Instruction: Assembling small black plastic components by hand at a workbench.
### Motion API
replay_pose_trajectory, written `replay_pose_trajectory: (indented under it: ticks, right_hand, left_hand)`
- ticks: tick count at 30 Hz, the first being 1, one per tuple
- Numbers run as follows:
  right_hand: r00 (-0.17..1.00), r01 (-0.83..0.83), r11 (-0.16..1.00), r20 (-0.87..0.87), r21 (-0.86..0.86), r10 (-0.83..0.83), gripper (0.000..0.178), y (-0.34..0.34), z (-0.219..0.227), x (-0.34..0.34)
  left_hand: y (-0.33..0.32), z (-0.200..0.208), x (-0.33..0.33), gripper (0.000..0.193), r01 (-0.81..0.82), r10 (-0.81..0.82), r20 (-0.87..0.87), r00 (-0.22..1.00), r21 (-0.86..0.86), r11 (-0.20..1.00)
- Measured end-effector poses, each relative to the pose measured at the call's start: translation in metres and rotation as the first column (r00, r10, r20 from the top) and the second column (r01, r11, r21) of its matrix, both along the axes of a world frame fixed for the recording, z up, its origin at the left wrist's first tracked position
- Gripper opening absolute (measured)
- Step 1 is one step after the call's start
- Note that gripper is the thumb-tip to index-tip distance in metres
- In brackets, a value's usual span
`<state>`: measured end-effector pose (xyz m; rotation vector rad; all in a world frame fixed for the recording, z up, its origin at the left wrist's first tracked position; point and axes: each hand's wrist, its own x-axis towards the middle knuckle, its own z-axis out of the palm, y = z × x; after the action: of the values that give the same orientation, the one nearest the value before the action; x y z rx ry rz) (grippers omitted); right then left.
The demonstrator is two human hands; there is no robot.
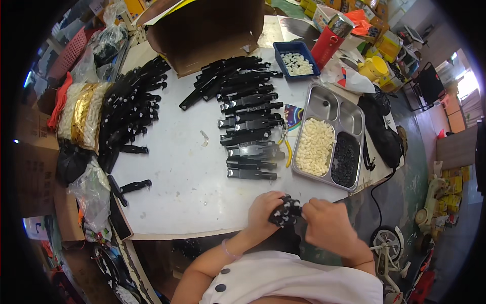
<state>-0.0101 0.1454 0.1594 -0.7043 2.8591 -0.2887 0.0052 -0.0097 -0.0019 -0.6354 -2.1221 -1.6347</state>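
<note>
Close to my body, just past the table's front edge, my left hand [262, 212] is wrapped round a cluster of black parts with whitish tips [285, 212]. My right hand [329, 225] is closed beside the cluster, fingertips near its right side; what they pinch is too small to make out. Ahead, a column of slim black handle-like pieces [253, 124] lies side by side on the white table [187, 177]. To their right, a steel compartment tray [312, 93] holds small cream pieces [315, 147] and small black pieces [344, 159].
Yellow-handled pliers [287, 152] lie left of the steel tray. Behind it stand a blue tray [277, 50] of white pieces and a red cylinder [325, 48]. An open cardboard box [202, 35] is at the back. More black pieces [129, 106] are heaped at left, beside a wrapped white bundle [83, 116].
</note>
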Motion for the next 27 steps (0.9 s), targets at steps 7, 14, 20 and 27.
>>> replay_pose_trajectory:
  ticks: [7, 14, 20, 27]
  right_hand:
    - [0.907, 0.238, 0.925, -0.272, -0.296, -0.32, 0.014, 0.053, -0.054, -0.084]
    - [0.921, 0.198, 0.905, -0.244, -0.377, -0.303, 0.013, 0.064, -0.094, -0.1]
    - [0.877, 0.479, 0.447, 0.432, -0.755, -0.209, 0.006, 0.051, -0.045, -0.062]
    - [0.818, 0.512, 0.431, 0.575, -0.743, 0.02, 0.009, 0.019, -0.002, -0.013]
  left_hand:
    - [0.002, -0.007, 0.002, 0.063, -0.043, 0.007, 0.214, 0.977, 0.163, 0.986]
    - [0.002, -0.003, 0.0, 0.06, -0.066, 0.044, 0.187, 0.981, 0.112, 0.992]
    - [0.001, -0.005, 0.002, 0.063, -0.046, 0.017, 0.24, 0.971, 0.113, 0.993]
    - [0.003, -0.005, 0.001, 0.064, -0.064, 0.02, 0.209, 0.978, 0.207, 0.976]
